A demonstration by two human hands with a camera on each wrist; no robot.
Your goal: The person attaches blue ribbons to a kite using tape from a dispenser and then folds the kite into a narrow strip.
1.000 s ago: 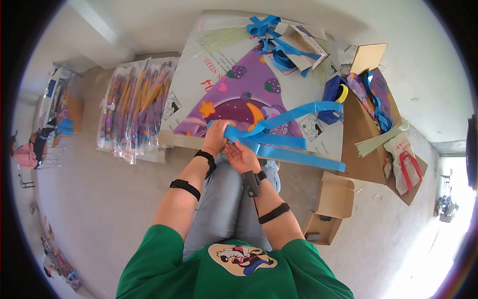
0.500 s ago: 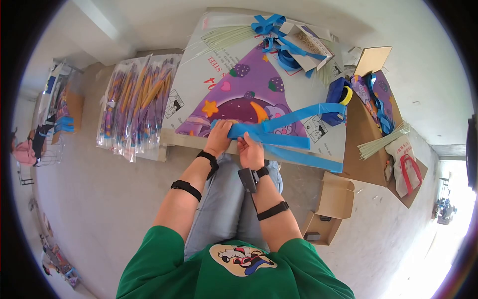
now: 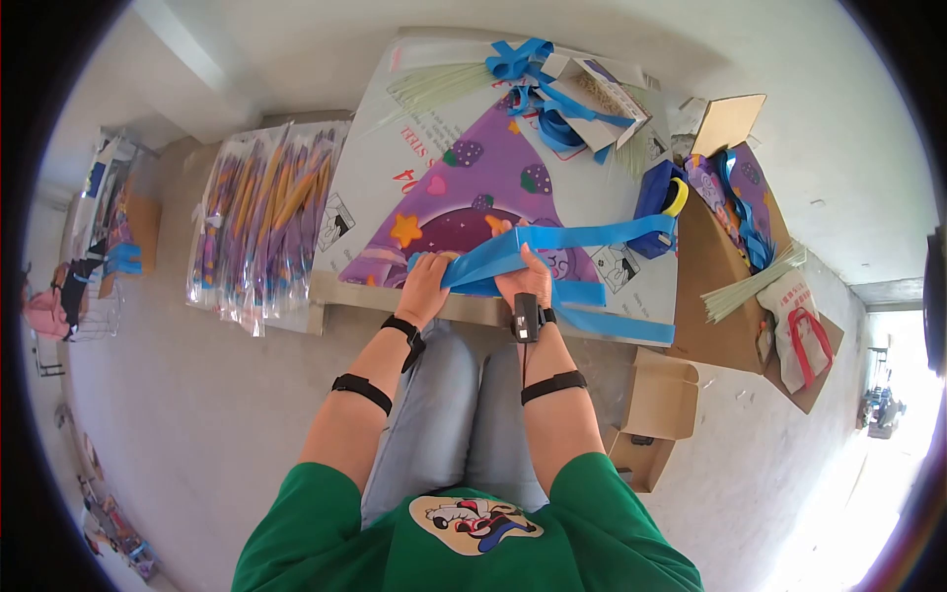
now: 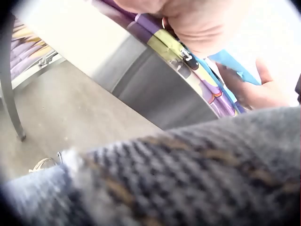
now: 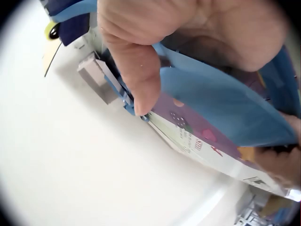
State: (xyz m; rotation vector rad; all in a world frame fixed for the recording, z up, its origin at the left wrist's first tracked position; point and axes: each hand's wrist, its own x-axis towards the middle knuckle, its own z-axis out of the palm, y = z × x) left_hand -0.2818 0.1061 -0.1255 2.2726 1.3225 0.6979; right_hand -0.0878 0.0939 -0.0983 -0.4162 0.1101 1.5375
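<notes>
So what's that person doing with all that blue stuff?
They're handling a long blue ribbon with both hands. The left hand grips it at the near edge of a purple cloth with stars and berries on it, and the right hand holds it up a little farther along. Bagged bundles lie off to the left.

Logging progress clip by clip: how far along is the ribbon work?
Apparently done: the bagged purple bundles beside the table. In hand: blue ribbon, held by the left hand and right hand near the purple sheet's lower edge. Probably left: finishing this sheet, which lies spread and unbagged.
</notes>
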